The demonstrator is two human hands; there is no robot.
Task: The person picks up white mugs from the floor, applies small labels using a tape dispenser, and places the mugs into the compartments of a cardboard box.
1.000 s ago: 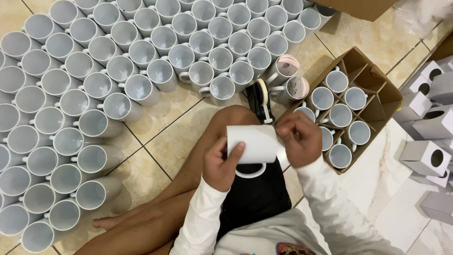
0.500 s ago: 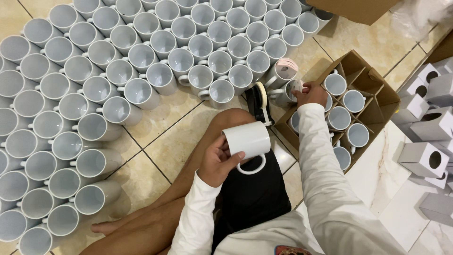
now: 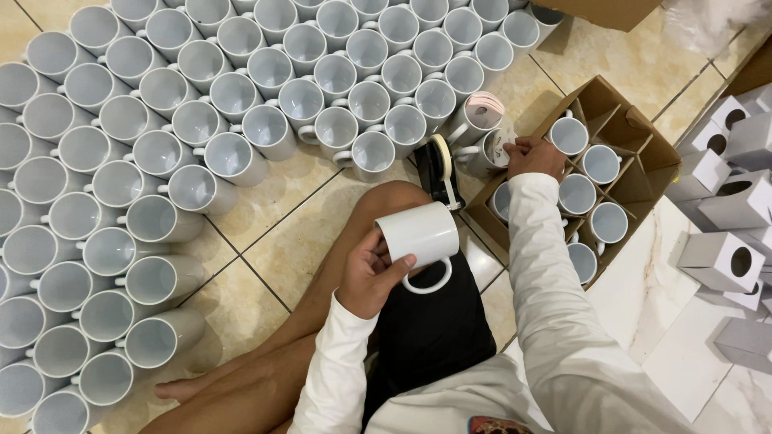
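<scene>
Here the left hand [image 3: 371, 277] grips a white mug [image 3: 420, 235]; the right hand [image 3: 535, 157] pinches a tape roll [image 3: 497, 149].

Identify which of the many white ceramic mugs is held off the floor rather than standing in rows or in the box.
The white ceramic mug gripped by the left hand over the lap: tipped sideways, handle pointing down. All others stand on the tiled floor or in the cardboard box.
</scene>
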